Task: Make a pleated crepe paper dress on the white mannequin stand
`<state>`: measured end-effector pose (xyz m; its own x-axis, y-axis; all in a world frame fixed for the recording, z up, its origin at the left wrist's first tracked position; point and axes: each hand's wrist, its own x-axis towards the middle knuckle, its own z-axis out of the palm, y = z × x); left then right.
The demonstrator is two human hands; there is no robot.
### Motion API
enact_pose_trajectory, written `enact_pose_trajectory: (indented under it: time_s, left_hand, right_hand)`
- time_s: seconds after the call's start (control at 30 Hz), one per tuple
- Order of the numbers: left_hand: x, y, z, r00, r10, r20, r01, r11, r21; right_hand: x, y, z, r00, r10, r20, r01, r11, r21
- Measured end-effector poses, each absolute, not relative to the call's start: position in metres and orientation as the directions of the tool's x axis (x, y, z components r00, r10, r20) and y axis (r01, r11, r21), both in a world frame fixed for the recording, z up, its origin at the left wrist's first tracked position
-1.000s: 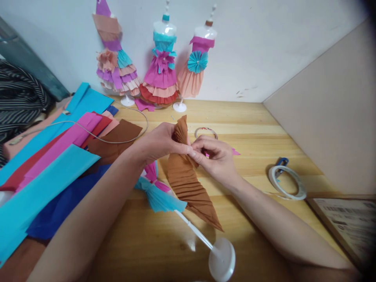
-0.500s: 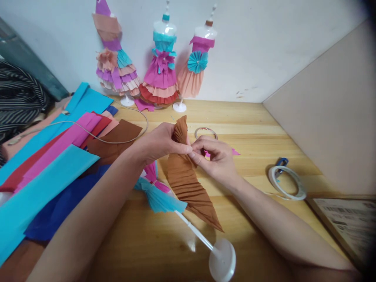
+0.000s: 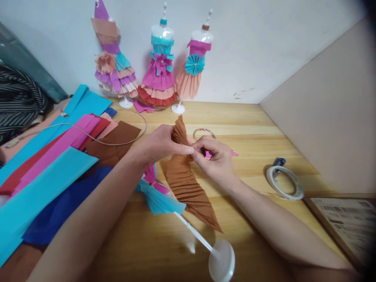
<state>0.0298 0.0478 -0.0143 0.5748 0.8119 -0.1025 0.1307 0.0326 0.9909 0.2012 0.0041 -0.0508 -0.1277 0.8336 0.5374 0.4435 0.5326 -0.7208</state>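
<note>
A strip of brown crepe paper [image 3: 190, 188] is gathered in folds, its upper end fanned out above my fingers and its long pleated part hanging down over the table. My left hand [image 3: 164, 144] pinches the gathered part between thumb and fingers. Right beside it, my right hand [image 3: 214, 154] pinches the same paper, fingertips touching those of the left. Beneath the hands a small dress form on a stand [image 3: 195, 233] lies on its side, dressed in pink and light blue crepe paper [image 3: 160, 197]. My left hand and forearm hide part of it.
Three dressed forms [image 3: 160, 74] stand against the wall. Folded crepe paper sheets [image 3: 49, 176] in several colours lie at left, a grey cable [image 3: 111, 143] across them. Tape rolls lie behind my right hand [image 3: 205, 130] and at right [image 3: 284, 182], near a blue cutter [image 3: 279, 162]. A cardboard box [image 3: 343, 219] stands lower right.
The camera view has shifted slightly. Both hands keep their pinch on the brown crepe paper, with the left thumb a little further over toward the right fingers.
</note>
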Motion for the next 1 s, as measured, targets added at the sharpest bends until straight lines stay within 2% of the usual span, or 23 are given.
enact_pose_trajectory:
  time_s: [0.1, 0.23, 0.37, 0.43, 0.5, 0.57, 0.73, 0.83, 0.93, 1.0]
  left_hand:
    - [0.031, 0.048, -0.015, 0.550, 0.830, -0.091, 0.096, 0.046, 0.994]
    - [0.027, 0.051, -0.015, 0.526, 0.849, -0.052, -0.023, 0.075, 0.997]
    - [0.025, 0.054, -0.017, 0.486, 0.874, 0.007, -0.134, 0.067, 0.989]
    - [0.025, 0.056, -0.020, 0.450, 0.892, 0.033, -0.185, 0.057, 0.981]
    - [0.025, 0.057, -0.022, 0.409, 0.911, 0.055, -0.218, 0.040, 0.975]
    - [0.025, 0.057, -0.023, 0.376, 0.925, 0.062, -0.223, 0.026, 0.974]
    - [0.026, 0.058, -0.021, 0.343, 0.937, 0.061, -0.192, 0.006, 0.981]
    - [0.027, 0.056, -0.016, 0.297, 0.953, 0.064, -0.172, -0.012, 0.985]
    - [0.028, 0.054, -0.011, 0.245, 0.968, 0.062, -0.123, -0.032, 0.992]
    - [0.028, 0.053, -0.009, 0.227, 0.973, 0.049, -0.097, -0.028, 0.995]
  right_hand:
    - [0.206, 0.005, -0.047, -0.150, 0.840, 0.522, 0.408, 0.534, -0.741]
    - [0.217, 0.011, -0.047, -0.116, 0.918, 0.379, 0.287, 0.396, -0.872]
    - [0.217, 0.015, -0.055, -0.205, 0.956, 0.208, -0.030, 0.206, -0.978]
    - [0.210, 0.013, -0.058, -0.290, 0.950, 0.112, -0.207, 0.052, -0.977]
    - [0.204, 0.010, -0.057, -0.364, 0.930, 0.055, -0.303, -0.062, -0.951]
    - [0.201, 0.007, -0.056, -0.405, 0.914, 0.033, -0.327, -0.111, -0.938]
    - [0.200, 0.007, -0.056, -0.405, 0.914, -0.012, -0.193, -0.098, -0.976]
    - [0.207, 0.012, -0.052, -0.275, 0.961, 0.007, 0.051, 0.022, -0.998]
    - [0.229, 0.018, -0.035, -0.132, 0.983, 0.124, 0.301, 0.159, -0.940]
    - [0.255, 0.024, -0.018, -0.070, 0.985, 0.156, 0.451, 0.171, -0.876]
